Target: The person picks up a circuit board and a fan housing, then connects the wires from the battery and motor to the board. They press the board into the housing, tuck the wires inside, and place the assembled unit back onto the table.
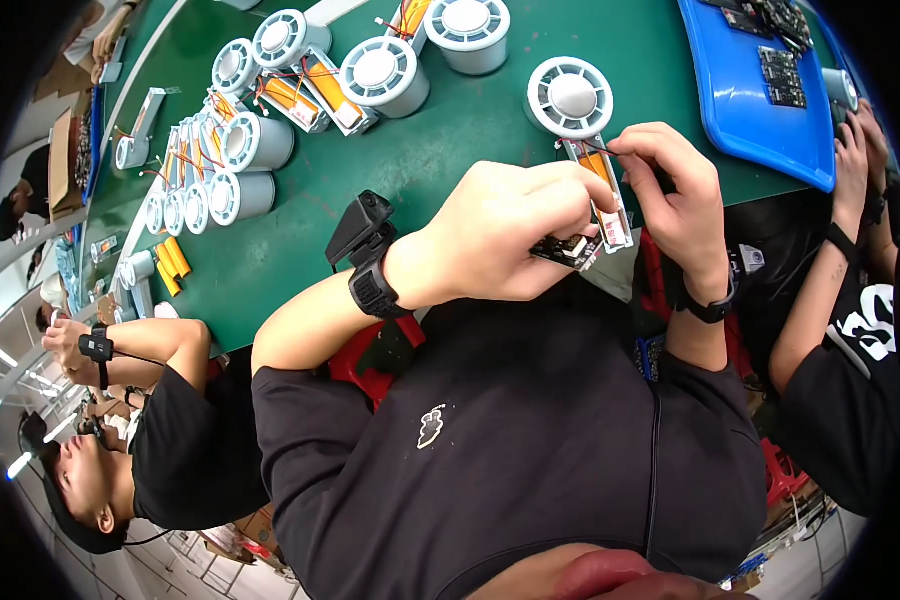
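In front of me on the green table lies a pale blue handheld fan (571, 97). Its round grille faces up, and its opened handle points toward me with an orange battery (596, 166) inside. My left hand (500, 235) is closed on a small black circuit board (570, 250), held beside the lower end of the handle. Fingers of that hand also reach over the handle, so part of it is hidden. On the handle's right side, my right hand (678, 190) pinches a thin dark wire (602, 151) near the battery's upper end.
Several fan bodies (383, 72) with batteries and wires crowd the table's left and far side. Loose orange batteries (173, 262) lie at the left. A blue tray (745, 125) holding circuit boards stands at the right. Co-workers' arms (820, 250) flank me on both sides.
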The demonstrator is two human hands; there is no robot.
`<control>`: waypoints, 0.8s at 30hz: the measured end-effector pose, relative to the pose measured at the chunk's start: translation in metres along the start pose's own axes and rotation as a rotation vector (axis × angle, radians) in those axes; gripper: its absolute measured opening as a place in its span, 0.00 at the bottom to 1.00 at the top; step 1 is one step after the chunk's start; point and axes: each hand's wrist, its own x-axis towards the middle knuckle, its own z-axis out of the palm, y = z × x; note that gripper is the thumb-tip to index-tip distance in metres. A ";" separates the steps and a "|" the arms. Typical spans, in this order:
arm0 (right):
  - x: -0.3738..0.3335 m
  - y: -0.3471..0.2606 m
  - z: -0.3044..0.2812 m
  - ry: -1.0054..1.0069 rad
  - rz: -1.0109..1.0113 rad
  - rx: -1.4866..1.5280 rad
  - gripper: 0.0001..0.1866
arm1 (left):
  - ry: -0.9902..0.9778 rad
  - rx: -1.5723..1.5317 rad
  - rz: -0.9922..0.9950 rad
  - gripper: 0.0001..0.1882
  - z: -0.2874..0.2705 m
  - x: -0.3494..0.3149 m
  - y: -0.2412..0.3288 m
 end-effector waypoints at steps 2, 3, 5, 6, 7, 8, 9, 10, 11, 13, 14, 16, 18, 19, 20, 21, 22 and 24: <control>0.002 0.001 0.001 0.000 -0.003 -0.004 0.08 | -0.247 0.296 0.056 0.12 -0.005 0.001 0.004; 0.003 0.001 0.001 0.000 -0.009 -0.010 0.08 | -0.247 0.295 0.052 0.12 -0.004 0.000 0.004; 0.004 0.001 0.003 -0.003 -0.014 -0.013 0.08 | -0.259 0.515 0.179 0.10 0.001 -0.003 0.002; 0.004 0.001 0.003 -0.002 -0.012 -0.013 0.08 | -0.265 0.625 0.243 0.08 0.004 -0.004 0.001; 0.003 0.001 0.003 0.000 -0.009 -0.014 0.08 | -0.266 0.622 0.241 0.08 0.005 -0.004 0.002; 0.002 0.001 0.003 0.002 -0.006 -0.015 0.08 | -0.266 0.687 0.265 0.07 0.007 -0.004 0.002; 0.002 0.000 0.004 0.001 -0.003 -0.014 0.08 | -0.266 0.752 0.288 0.06 0.008 -0.004 0.004; 0.001 0.000 0.005 -0.002 -0.007 -0.022 0.08 | -0.266 0.816 0.313 0.05 0.009 -0.004 0.005; 0.001 -0.001 0.005 -0.004 -0.012 -0.030 0.08 | -0.267 0.814 0.311 0.05 0.011 -0.005 0.007; 0.001 -0.001 0.006 0.000 -0.015 -0.039 0.08 | -0.236 0.907 0.249 0.06 0.015 -0.006 0.014; 0.002 -0.001 0.006 -0.002 -0.009 -0.038 0.08 | -0.220 0.953 0.218 0.06 0.016 -0.007 0.017; 0.003 0.000 0.007 -0.005 0.001 -0.035 0.07 | -0.228 0.945 0.175 0.06 0.020 -0.005 0.018; 0.003 -0.001 0.006 -0.013 0.001 -0.046 0.07 | -0.237 0.932 0.085 0.08 0.024 -0.004 0.020; 0.003 -0.002 0.006 -0.024 -0.002 -0.057 0.07 | -0.242 0.931 0.088 0.08 0.024 -0.004 0.021; 0.003 -0.002 0.006 -0.035 -0.004 -0.068 0.07 | -0.187 0.800 0.026 0.09 0.024 -0.002 0.021; 0.002 -0.002 0.005 -0.029 -0.001 -0.066 0.07 | -0.133 0.669 -0.035 0.09 0.023 0.000 0.020; 0.002 -0.002 0.005 -0.037 0.006 -0.066 0.07 | -0.079 0.539 -0.095 0.10 0.023 0.002 0.019; 0.002 -0.001 0.004 -0.051 0.021 -0.064 0.07 | -0.035 0.363 -0.195 0.11 0.019 0.004 0.015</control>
